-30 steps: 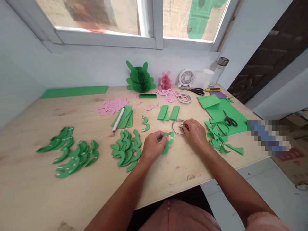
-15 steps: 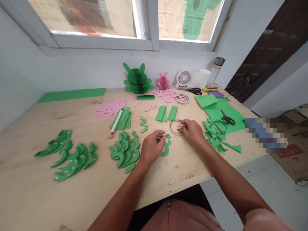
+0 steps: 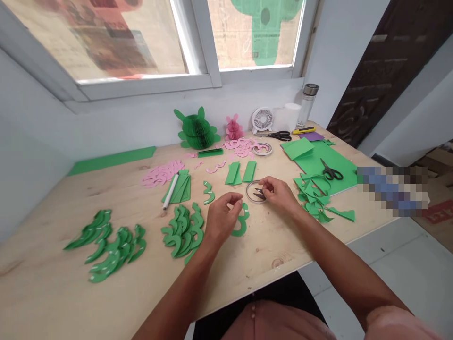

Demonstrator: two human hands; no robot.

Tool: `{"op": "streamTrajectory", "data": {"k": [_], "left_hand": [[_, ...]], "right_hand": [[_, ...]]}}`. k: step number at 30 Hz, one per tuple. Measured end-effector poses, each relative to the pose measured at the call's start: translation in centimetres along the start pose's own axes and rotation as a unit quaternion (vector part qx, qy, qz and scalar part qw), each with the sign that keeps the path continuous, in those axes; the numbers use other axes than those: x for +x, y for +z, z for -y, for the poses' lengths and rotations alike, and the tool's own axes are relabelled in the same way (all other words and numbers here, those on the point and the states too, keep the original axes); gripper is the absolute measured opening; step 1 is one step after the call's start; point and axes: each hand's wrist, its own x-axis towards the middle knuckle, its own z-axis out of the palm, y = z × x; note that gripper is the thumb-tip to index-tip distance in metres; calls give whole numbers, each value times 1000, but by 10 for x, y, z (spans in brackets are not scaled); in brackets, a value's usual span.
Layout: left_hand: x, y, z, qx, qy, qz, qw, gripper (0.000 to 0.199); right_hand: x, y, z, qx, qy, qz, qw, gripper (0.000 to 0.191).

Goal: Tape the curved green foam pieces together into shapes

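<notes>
My left hand [image 3: 223, 217] hovers over a wavy green paper cutout [image 3: 242, 227] on the table, thumb and index finger drawn together. Whatever may be between those fingertips is too small to make out. In my right hand [image 3: 278, 193] is a pair of small snips [image 3: 259, 194], dark blades pointing left across a tape roll [image 3: 247, 194] that lies flat. White strips show on the cutout. Left of my left hand lie a stack of wavy green cutouts [image 3: 181, 231] and a single wavy piece [image 3: 208, 192].
Farther left are green cutouts with white strips [image 3: 115, 255]. A white pen [image 3: 171, 191] rests on folded green paper. Pink cutouts [image 3: 163, 174], black scissors [image 3: 331, 171], green scraps [image 3: 313, 196], a small fan [image 3: 262, 119] and a glass bottle [image 3: 307, 106] surround the work area.
The camera view has tilted and shifted a little. My left fingertips sit slightly higher off the green cutout. The snips in my right hand now point over the tape roll with blades apart.
</notes>
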Motion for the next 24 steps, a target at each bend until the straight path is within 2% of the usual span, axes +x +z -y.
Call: {"op": "streamTrajectory", "data": {"k": [6,10,13,18,24], "left_hand": [[16,16,-8,-9,16,-7,1000,14],[21,34,-5,-79,-23,-24,996,15],[23,41,-4,-169,-71,-18,983,16],[24,40,-4,-285,-128,0,950,12],[25,36,-2,-315,-139,19,939,9]], "right_hand": [[-1,-1,2,34,-10,-12,999,25],[-3,1,6,52,-16,-15,998,25],[-5,2,8,59,-20,-14,998,25],[-6,5,11,67,-27,-11,997,27],[-7,9,13,83,-28,-12,996,26]]}}
